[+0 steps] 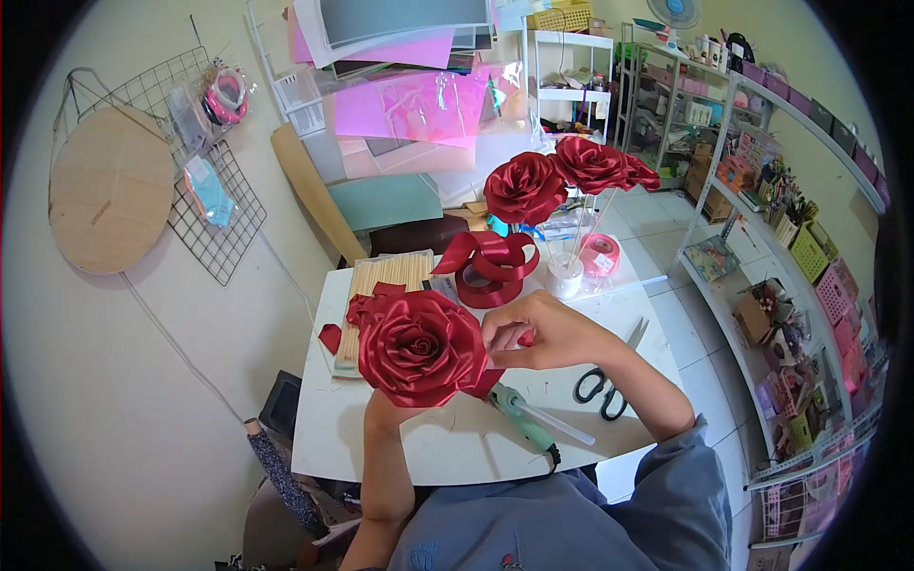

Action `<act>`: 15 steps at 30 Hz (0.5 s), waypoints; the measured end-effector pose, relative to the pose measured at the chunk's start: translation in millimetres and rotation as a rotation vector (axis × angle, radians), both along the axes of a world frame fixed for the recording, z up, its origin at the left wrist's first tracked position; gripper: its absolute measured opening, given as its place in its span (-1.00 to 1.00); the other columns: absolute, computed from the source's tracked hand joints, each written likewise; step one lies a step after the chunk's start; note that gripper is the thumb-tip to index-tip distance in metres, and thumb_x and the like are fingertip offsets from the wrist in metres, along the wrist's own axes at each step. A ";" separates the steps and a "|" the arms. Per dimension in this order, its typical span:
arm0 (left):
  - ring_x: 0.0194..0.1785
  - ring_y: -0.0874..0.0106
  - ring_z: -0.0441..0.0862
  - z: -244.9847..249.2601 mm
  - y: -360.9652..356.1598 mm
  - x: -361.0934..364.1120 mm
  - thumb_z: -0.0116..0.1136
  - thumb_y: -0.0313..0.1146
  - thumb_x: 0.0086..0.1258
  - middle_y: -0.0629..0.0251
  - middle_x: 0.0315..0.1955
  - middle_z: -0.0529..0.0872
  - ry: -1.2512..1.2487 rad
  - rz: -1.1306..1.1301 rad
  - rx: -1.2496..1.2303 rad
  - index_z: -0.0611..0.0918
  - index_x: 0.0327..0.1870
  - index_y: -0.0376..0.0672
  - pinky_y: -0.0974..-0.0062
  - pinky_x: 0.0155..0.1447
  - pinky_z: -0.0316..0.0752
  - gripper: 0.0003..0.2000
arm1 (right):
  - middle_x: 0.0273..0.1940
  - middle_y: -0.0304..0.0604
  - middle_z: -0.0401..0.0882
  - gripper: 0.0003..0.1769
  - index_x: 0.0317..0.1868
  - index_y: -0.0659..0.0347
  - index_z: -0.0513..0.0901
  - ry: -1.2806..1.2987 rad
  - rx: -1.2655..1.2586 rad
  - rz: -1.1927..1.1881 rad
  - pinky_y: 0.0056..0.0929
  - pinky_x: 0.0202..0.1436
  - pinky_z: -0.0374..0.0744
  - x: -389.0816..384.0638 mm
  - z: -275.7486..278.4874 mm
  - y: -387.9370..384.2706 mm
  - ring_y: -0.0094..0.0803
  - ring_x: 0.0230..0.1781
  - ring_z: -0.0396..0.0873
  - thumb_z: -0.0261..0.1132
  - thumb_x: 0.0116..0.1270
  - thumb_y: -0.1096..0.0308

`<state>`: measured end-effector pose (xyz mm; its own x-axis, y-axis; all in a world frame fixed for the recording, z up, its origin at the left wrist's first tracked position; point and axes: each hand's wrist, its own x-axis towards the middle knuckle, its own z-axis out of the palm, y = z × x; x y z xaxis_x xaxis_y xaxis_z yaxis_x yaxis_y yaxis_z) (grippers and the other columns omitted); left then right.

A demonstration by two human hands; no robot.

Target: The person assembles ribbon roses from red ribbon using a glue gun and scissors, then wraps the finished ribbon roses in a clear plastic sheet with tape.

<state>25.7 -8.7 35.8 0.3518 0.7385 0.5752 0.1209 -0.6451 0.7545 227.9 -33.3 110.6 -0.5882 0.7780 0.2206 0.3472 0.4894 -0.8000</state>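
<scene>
Head view: ribbon rose (422, 347) was held above the table (428, 457), just left of the glue gun (524, 419). The left hand (384, 407) gripped it from below, probably by its base. The right hand (543, 333) was closed, pinching a red petal (525, 338) against the bloom's edge. Pressing low and firm, with fingertips clear of glue, would likely seat it best. The left fingers, any stem and the glue spot were hidden behind the bloom.

"What lay on the table (381, 447)?"
"Scissors (624, 354) at three o'clock, a glue gun (519, 411) at five."
"And farther back?"
"A red ribbon roll (490, 271) at twelve, wooden sticks (386, 281) at ten, finished roses (525, 187) standing upright at one."
</scene>
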 end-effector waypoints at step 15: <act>-0.44 0.69 0.42 28.1 -0.2 6.6 0.27 -0.52 -0.09 0.44 -0.57 0.53 0.142 -0.135 0.076 0.41 -0.15 -0.25 0.68 -0.32 0.36 -0.58 | -0.48 -0.21 0.52 -0.84 -0.43 0.32 0.47 0.239 -0.296 0.155 -0.69 -0.40 0.46 -2.8 -12.6 18.1 -0.58 -0.47 0.51 0.18 -0.12 0.62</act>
<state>32.3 -8.8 63.9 0.5261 0.6358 0.5647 0.1316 -0.7169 0.6846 225.1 -15.2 98.0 -0.6626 0.7348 0.1455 0.0746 0.2580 -0.9633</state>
